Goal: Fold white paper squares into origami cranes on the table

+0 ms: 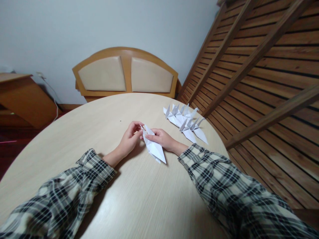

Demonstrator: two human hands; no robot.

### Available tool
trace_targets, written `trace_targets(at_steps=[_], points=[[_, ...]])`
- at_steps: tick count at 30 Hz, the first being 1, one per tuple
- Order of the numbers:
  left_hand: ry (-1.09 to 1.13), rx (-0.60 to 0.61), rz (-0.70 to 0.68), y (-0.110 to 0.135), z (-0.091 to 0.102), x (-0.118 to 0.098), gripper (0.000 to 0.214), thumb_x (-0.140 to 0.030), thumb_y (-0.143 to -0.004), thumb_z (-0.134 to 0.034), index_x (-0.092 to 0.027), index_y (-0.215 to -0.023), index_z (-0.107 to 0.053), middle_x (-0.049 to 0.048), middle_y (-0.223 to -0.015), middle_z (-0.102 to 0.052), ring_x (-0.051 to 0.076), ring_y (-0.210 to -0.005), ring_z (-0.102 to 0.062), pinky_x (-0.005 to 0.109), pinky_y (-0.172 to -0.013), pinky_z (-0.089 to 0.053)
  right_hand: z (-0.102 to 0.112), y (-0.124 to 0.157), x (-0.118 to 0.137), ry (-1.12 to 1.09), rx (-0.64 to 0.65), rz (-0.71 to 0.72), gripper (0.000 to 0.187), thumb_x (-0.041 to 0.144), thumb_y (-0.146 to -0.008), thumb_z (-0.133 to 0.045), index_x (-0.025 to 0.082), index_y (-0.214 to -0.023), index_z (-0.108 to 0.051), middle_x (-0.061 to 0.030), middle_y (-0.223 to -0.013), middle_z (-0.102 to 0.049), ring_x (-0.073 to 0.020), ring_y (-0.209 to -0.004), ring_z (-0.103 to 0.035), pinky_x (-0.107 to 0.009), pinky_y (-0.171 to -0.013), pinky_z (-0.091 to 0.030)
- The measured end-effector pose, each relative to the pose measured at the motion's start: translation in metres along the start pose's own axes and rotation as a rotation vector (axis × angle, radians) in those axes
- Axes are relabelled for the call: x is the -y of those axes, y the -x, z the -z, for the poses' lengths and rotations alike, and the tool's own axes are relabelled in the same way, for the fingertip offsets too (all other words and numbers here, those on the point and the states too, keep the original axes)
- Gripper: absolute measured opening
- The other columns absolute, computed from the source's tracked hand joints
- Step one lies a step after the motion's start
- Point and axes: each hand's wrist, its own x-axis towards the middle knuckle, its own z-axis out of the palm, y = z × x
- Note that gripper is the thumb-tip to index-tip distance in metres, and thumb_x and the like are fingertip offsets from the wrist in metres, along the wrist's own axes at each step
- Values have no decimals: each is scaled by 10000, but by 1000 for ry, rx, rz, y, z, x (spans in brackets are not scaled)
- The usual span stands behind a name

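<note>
A white folded paper crane (154,148) is held between my two hands above the table, its broad pointed end toward me. My left hand (131,137) pinches a narrow folded point at its far left end. Across the middle of the paper, my right hand (163,138) grips it from the right, thumb on top. Fingers under the paper are partly hidden. Several finished-looking white paper cranes (189,134) stand grouped beyond my right hand, apart from it.
The round pale wooden table (134,199) spans the foreground. Behind it stands a wooden headboard with cream panels (152,75). A slatted wooden partition (269,79) slopes along the right, and a wooden desk (27,99) stands at the left.
</note>
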Motion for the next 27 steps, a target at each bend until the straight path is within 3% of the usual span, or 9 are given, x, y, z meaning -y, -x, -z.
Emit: trace_targets(at_steps=[17,27], points=[[-308,28,-96,-1,6,-6,228,-242,-861,-561,-190,-1082,-535,63,-1045,-598,151,-862,-573,261,-672,-500,1,0,-4,-3,-26,33,373,492,-730,-718,152,-829,-600,35,-645,-505,-89,-544,-417,-232,-499,-292],[-327,10,-72,-2,5,-4,99,-247,-868,-564,-176,-937,-555,49,-964,-599,145,-827,-566,258,-654,-491,1,0,-4,42,-35,60,337,457,-752,-697,153,-874,-613,16,-702,-532,-103,-595,-439,-237,-537,-309]])
